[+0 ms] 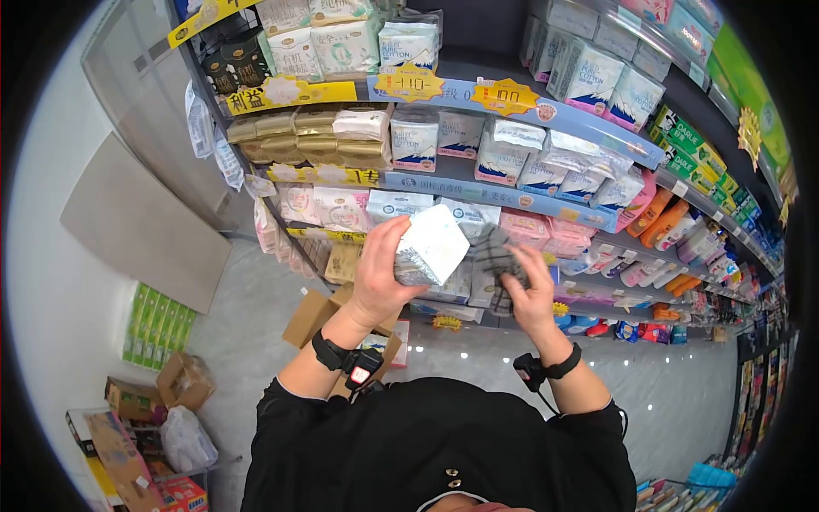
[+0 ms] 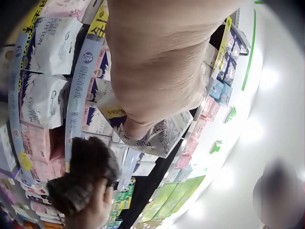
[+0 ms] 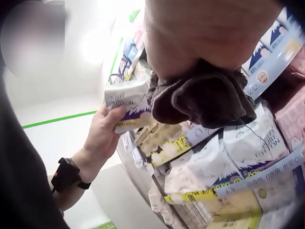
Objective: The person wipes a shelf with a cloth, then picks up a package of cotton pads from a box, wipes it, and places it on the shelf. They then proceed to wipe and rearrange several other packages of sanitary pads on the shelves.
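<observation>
My left hand (image 1: 378, 271) grips a white "Pure Cotton" pack (image 1: 437, 242), its fingers along one side. The right wrist view shows the pack's front (image 3: 127, 98), with a dark blue mountain print and the left thumb across it. A dark grey checked cloth (image 1: 493, 260) is in my right hand (image 1: 534, 288), pinched between thumb and fingers. It is folded and hangs just right of the pack, apart from it. In the left wrist view the cloth (image 2: 88, 169) looks thick and soft. Both hands are raised in front of the shelves.
Shelves (image 1: 512, 189) carry rows of similar white, pink and gold packs. Bottles (image 1: 661, 218) and green toothpaste boxes (image 1: 687, 158) stand to the right. An open cardboard box (image 1: 311, 317) is below the left hand. At lower left are more cartons (image 1: 186, 381) and a white plastic bag (image 1: 188, 439).
</observation>
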Motion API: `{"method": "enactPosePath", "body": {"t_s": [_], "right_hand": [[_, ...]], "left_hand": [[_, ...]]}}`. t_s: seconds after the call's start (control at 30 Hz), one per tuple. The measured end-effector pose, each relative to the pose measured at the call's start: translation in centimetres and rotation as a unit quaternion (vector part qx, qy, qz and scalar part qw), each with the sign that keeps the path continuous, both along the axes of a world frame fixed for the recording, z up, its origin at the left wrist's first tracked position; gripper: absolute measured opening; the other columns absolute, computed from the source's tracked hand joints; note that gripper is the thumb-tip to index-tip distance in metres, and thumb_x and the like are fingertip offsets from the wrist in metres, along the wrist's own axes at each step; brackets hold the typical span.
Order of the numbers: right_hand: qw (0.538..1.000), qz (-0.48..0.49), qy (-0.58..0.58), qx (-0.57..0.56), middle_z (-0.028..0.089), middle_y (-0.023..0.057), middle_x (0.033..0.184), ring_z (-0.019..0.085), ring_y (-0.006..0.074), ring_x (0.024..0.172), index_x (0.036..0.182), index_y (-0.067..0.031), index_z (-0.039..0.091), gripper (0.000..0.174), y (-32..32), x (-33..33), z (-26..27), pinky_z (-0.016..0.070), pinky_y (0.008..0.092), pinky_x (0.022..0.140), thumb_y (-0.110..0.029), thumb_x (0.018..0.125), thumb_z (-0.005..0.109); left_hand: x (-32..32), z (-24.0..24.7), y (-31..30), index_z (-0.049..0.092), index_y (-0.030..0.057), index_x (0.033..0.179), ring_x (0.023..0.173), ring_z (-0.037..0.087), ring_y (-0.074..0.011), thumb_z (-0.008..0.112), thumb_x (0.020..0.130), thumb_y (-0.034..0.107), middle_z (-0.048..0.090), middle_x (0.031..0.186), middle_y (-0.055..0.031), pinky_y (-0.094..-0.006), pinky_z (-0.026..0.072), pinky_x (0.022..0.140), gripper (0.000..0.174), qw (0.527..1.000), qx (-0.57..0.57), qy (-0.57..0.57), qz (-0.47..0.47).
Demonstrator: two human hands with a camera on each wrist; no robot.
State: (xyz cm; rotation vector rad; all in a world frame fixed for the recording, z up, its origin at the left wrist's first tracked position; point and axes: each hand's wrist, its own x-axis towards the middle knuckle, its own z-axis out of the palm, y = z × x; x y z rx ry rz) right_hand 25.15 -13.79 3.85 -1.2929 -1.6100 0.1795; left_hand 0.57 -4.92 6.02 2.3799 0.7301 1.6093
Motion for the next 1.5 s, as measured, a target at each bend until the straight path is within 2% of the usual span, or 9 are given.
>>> {"method": "enactPosePath", "body": {"t_s": [0.33, 0.43, 0.5, 0.57, 0.63, 0.87, 1.2, 1.27, 1.5], "right_hand": [[0.977, 0.050, -0.123, 0.166, 0.049, 0.0158, 0.123, 0.049, 0.0386, 0.108, 0.120, -0.0172, 0.063, 0.061, 2.0, -4.1, 1.9, 0.0443, 0.0447, 0.094, -0.014, 0.061, 0.080], [0.991, 0.020, -0.064, 0.118, 0.050, 0.0186, 0.122, 0.052, 0.0353, 0.108, 0.123, -0.0094, 0.060, 0.056, 1.6, -2.7, -0.8, 0.0444, 0.0420, 0.093, -0.014, 0.069, 0.077], [0.987, 0.028, 0.159, 0.000, 0.056, 0.0166, 0.118, 0.057, 0.0284, 0.105, 0.122, -0.0019, 0.057, 0.043, 2.4, -1.9, -2.5, 0.0458, 0.0379, 0.091, -0.017, 0.083, 0.070], [0.841, 0.141, 0.508, -0.123, 0.063, 0.0058, 0.113, 0.063, 0.0207, 0.099, 0.124, -0.0015, 0.054, 0.036, 2.8, -2.7, -1.4, 0.0495, 0.0334, 0.088, -0.027, 0.099, 0.052], [0.696, 0.197, 0.639, -0.261, 0.064, 0.0074, 0.117, 0.063, 0.0206, 0.104, 0.127, -0.0031, 0.053, 0.043, 2.7, -3.0, -0.2, 0.0503, 0.0352, 0.091, -0.036, 0.100, 0.046], [0.550, 0.291, 0.695, -0.359, 0.060, 0.0113, 0.126, 0.060, 0.0279, 0.111, 0.129, -0.0072, 0.053, 0.052, 2.7, -4.4, -3.8, 0.0492, 0.0427, 0.095, -0.046, 0.096, 0.042], [0.651, 0.238, 0.650, -0.311, 0.065, 0.0133, 0.115, 0.065, 0.0261, 0.102, 0.122, -0.0017, 0.057, 0.039, 4.2, -1.8, -2.6, 0.0522, 0.0399, 0.089, -0.028, 0.092, 0.058], [0.662, 0.237, 0.647, -0.294, 0.066, 0.0121, 0.112, 0.066, 0.0240, 0.098, 0.120, -0.0009, 0.057, 0.037, 4.6, -1.8, -2.8, 0.0538, 0.0381, 0.085, -0.023, 0.090, 0.060], [0.761, 0.233, 0.557, -0.237, 0.064, 0.0077, 0.112, 0.065, 0.0189, 0.097, 0.124, -0.0026, 0.053, 0.039, 4.4, -3.8, 0.3, 0.0531, 0.0339, 0.084, -0.016, 0.089, 0.064]], "left_hand": [[1.6, -1.4, 0.2, 0.051, -0.0033, 0.121, 0.108, 0.055, -0.0399, 0.085, 0.048, 0.010, 0.055, 0.121, -0.0204, -0.0446, 0.0463, 0.093, 0.082, 0.995, 0.049, 0.073, -0.036], [1.1, -0.1, -0.6, 0.050, -0.0049, 0.119, 0.106, 0.056, -0.0412, 0.086, 0.045, 0.009, 0.054, 0.120, -0.0235, -0.0452, 0.0472, 0.091, 0.084, 0.996, 0.015, 0.064, -0.061], [1.0, -0.6, -0.9, 0.047, -0.0039, 0.123, 0.108, 0.056, -0.0384, 0.087, 0.047, 0.010, 0.054, 0.122, -0.0219, -0.0440, 0.0470, 0.092, 0.087, 0.996, 0.002, 0.053, -0.065], [1.3, -1.7, -1.1, 0.041, -0.0028, 0.129, 0.111, 0.056, -0.0352, 0.089, 0.053, 0.014, 0.053, 0.124, -0.0198, -0.0419, 0.0465, 0.094, 0.091, 0.979, -0.100, -0.087, -0.154], [1.9, -1.5, -1.3, 0.036, -0.0011, 0.132, 0.114, 0.055, -0.0350, 0.090, 0.058, 0.026, 0.052, 0.126, -0.0193, -0.0433, 0.0445, 0.096, 0.095, 0.981, -0.076, -0.047, -0.171], [3.0, -3.8, -0.9, 0.040, -0.0003, 0.129, 0.112, 0.053, -0.0390, 0.088, 0.061, 0.031, 0.052, 0.124, -0.0198, -0.0438, 0.0436, 0.096, 0.089, 0.987, -0.082, -0.012, -0.140], [1.4, -0.6, -2.2, 0.037, -0.0029, 0.134, 0.122, 0.046, -0.0387, 0.087, 0.062, 0.019, 0.040, 0.132, -0.0218, -0.0456, 0.0406, 0.101, 0.091, 0.980, -0.158, -0.056, -0.105], [0.9, 1.1, -2.1, 0.036, 0.0019, 0.137, 0.124, 0.043, -0.0428, 0.088, 0.056, 0.016, 0.032, 0.142, -0.0255, -0.0428, 0.0448, 0.099, 0.098, 0.994, 0.014, 0.100, -0.038], [0.5, 2.2, -2.4, 0.037, -0.0017, 0.134, 0.118, 0.045, -0.0436, 0.089, 0.054, 0.022, 0.043, 0.128, -0.0230, -0.0452, 0.0432, 0.097, 0.098, 0.996, -0.006, 0.091, -0.014]]}}
